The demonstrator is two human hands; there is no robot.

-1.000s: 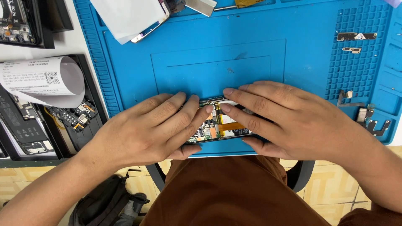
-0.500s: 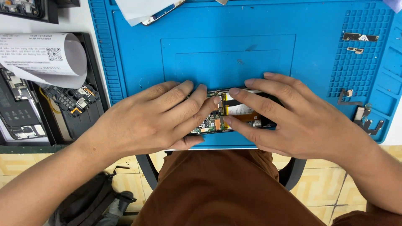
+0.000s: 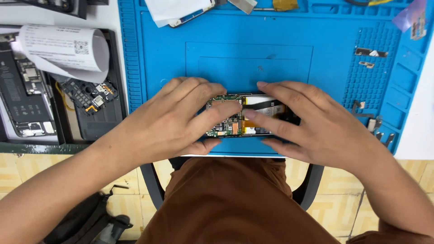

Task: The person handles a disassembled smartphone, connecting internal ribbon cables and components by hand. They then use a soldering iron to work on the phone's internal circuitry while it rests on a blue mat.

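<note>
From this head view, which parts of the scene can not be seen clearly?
- Opened phone: both ends hidden under the left hand and right hand.
- Its small connectors: too small to tell whether seated.
- White panel at the top of the blue mat: cut off by the frame edge.
- Tray parts: partly covered by curled paper.
- Small metal pieces: too small to identify.

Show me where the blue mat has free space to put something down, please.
Free: the mat middle, between the opened phone under both hands and the white panel at the top. Crowded: the right grid with small metal parts, and the left tray.
</note>
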